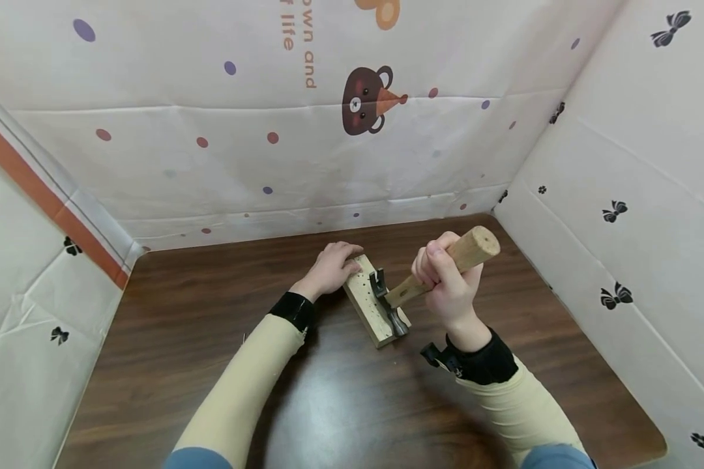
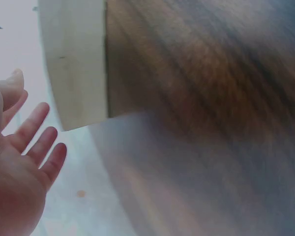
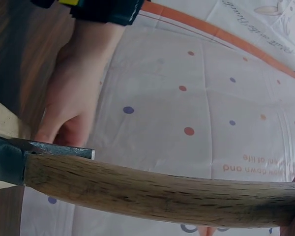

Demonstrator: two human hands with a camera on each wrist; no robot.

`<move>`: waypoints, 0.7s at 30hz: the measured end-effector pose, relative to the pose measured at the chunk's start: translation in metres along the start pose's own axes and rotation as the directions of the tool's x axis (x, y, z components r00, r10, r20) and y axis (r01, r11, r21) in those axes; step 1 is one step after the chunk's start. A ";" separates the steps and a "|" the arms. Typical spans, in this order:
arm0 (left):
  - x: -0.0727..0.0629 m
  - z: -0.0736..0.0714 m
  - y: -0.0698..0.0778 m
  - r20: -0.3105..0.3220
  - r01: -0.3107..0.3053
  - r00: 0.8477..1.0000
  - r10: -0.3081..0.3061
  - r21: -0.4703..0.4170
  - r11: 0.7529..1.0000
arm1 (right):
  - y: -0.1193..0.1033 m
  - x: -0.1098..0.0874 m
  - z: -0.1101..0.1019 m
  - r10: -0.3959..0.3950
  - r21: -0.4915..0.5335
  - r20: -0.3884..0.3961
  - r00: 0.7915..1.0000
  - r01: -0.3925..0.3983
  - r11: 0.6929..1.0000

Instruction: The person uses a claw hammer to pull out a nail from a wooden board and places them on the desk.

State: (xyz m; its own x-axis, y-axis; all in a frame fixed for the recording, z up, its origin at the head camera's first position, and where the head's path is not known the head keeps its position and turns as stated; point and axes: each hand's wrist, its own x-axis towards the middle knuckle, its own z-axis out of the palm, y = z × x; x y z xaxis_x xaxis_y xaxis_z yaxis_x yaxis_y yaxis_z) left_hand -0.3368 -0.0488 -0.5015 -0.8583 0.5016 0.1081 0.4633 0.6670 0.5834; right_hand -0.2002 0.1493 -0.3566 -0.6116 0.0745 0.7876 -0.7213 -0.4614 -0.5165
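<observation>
The right hand (image 1: 446, 280) was curled tight round the wooden handle of a claw hammer (image 1: 413, 286), whose steel head sat low against the near end of a pale wooden block (image 1: 368, 303) lying on the dark bench (image 1: 182, 339). The left hand (image 1: 331, 266) rested on the block's far end, fingers draped over its top edge to steady it; the left wrist view showed those fingers only loosely spread. Judged from this, the plainest risk was a glancing strike: the holding fingers lay near the hammer head, and a blow landing off-centre could have skidded the block across the smooth bench or caught a knuckle. A grip set far up the handle might also have cost aim. Counted: one hammer, one block dotted with many small holes, two hands. No nail could be made out.
</observation>
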 end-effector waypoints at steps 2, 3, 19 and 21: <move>-0.006 -0.007 0.004 -0.042 -0.054 0.998 0.055 0.029 0.998 | -0.001 0.000 0.002 0.001 0.021 0.002 1.000 -0.001 1.000; -0.008 -0.011 0.005 -0.058 -0.081 0.995 0.083 0.036 0.996 | -0.002 0.000 0.003 0.002 0.029 0.000 1.000 -0.002 1.000; -0.058 -0.026 0.019 -0.094 -0.220 0.972 0.214 -0.062 0.973 | -0.010 0.001 0.021 0.030 0.137 0.028 0.999 -0.034 0.990; -0.061 -0.025 0.019 -0.106 -0.224 0.971 0.215 -0.079 0.971 | -0.010 0.000 0.023 0.035 0.146 0.033 0.999 -0.039 0.989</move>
State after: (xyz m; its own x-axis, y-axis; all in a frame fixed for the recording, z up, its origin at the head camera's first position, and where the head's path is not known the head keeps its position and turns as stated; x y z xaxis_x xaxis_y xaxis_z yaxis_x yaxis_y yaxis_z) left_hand -0.2815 -0.0808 -0.4766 -0.7568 0.5723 0.3158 0.6250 0.4922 0.6059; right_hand -0.1855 0.1334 -0.3436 -0.6253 0.0295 0.7799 -0.6417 -0.5881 -0.4922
